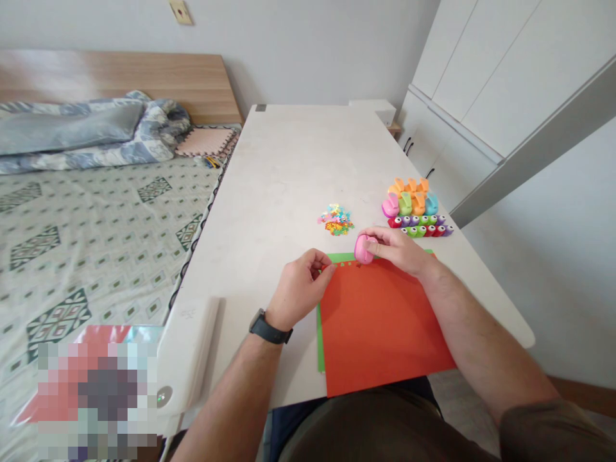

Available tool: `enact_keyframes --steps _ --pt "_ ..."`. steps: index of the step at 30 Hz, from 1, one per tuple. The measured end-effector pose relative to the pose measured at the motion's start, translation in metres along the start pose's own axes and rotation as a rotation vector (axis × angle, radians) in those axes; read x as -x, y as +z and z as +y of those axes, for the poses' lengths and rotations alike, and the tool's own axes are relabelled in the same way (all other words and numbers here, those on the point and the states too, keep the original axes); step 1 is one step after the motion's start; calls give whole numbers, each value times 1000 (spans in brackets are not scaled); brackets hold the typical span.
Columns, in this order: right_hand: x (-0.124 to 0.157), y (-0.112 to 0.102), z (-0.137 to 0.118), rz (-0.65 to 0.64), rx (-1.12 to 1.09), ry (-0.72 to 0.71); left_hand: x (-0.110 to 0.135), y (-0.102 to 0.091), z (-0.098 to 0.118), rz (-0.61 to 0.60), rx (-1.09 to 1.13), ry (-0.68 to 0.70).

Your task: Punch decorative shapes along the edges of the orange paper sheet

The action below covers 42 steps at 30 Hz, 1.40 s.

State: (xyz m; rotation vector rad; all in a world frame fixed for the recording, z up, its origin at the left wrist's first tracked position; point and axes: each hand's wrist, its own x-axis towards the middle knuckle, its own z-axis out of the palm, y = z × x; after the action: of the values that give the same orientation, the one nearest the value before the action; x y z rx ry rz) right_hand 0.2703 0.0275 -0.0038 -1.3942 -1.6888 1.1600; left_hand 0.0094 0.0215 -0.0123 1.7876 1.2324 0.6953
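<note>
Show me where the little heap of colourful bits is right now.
In the head view, the heap of colourful bits lies on the white table, slightly right of centre, just beyond and left of the pink punch in the right hand.

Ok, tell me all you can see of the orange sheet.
The orange sheet looks like paper, roughly flat, lying over a green sheet on the white table. Small holes line part of its far edge, showing green. The left hand pinches its far left corner; the pink punch, in the right hand, sits at that edge.
</note>
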Motion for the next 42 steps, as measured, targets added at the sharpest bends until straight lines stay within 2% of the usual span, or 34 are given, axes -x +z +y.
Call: enact_keyframes --steps 5,13,19,24,27,31,36,38,42 --pt "-3 3 -1 177 -155 -30 -1 0 -2 4 -6 2" --pt "-9 9 10 285 -380 -67 -3 2 -12 -22 -61 -4" --pt "-5 9 0 215 -422 -63 -1 -1 -9 -104 -79 49" --pt "3 6 -17 88 -351 -49 1 -5 -5 -207 -89 149" --pt "5 7 -24 31 -306 -37 1 -5 -4 -229 -92 214" --pt "5 8 -22 -26 -251 0 3 -5 -3 -246 -73 236" --pt "1 13 -11 -107 -206 144 4 -5 -3 -285 -72 205" --pt "-4 16 -7 -104 -187 154 4 -5 -4 -286 -88 213" --pt "-21 22 -3 35 -229 110 4 -6 -6 -300 -106 216"
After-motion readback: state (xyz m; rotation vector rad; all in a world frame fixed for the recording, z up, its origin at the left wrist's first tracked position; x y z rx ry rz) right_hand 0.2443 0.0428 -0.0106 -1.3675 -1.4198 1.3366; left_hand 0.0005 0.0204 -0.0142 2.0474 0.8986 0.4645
